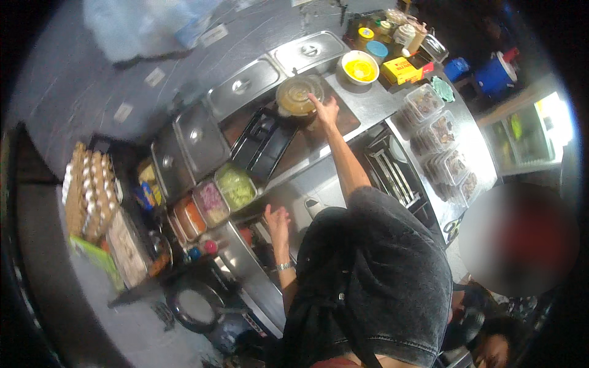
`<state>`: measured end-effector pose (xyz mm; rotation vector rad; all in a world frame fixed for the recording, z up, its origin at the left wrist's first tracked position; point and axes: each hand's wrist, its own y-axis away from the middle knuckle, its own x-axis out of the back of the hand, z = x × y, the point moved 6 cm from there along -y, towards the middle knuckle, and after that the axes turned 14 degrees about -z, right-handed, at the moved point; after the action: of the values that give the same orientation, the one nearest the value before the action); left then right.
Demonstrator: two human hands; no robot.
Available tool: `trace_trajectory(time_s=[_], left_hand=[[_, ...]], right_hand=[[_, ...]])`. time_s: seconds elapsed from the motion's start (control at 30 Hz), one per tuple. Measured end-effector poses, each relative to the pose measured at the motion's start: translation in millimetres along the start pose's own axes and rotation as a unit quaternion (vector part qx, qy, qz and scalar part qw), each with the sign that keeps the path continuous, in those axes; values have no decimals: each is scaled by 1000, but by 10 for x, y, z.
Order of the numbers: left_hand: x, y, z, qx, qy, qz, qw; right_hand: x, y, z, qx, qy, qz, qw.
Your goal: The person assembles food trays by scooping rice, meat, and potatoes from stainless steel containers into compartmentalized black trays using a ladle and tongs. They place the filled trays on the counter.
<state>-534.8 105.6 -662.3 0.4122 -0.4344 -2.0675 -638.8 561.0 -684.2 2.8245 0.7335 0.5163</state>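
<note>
My right hand (pixel 326 111) reaches out to a round lidded container (pixel 294 92) on the brown counter surface. Its thumb lies over the lid's rim and its fingers are at the right side. The lid is see-through, with yellowish contents faintly visible below it. A black rectangular tray or rack (pixel 265 142) lies just left of the container. My left hand (pixel 277 222) hangs in the air before the counter, fingers apart and with nothing in it. The nearest thing to it is a clear tub of shredded green vegetable (pixel 236 187).
Steel lidded pans (pixel 242 86) line the back. Tubs of chopped purple vegetable (pixel 211 202) and orange food (pixel 189 219) stand left, near egg trays (pixel 92 190) and a black frying pan (pixel 195 308). A yellow-filled bowl (pixel 360 67) and stacked food boxes (pixel 443 132) are right. Another person (pixel 521 239) stands close.
</note>
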Motion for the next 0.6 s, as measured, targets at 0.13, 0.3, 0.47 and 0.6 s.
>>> trace_trajectory(time_s=[0.13,0.3,0.47,0.6], left_hand=[[-177,-748,84,38,128,18,991],[-138,-1215,-64,76,273,21,959],[-155,-1462,-28,72,262,-16,962],[-245,-1719,-111,122,256,-83,955]], right_hand=[[-42,-994,-251,38,101,-138,984],[-120,-896,-408,-24,18,-315,949],[296,-529,-329,-37,-70,-240,968],[790,-593,277,-48,-141,-164,975]])
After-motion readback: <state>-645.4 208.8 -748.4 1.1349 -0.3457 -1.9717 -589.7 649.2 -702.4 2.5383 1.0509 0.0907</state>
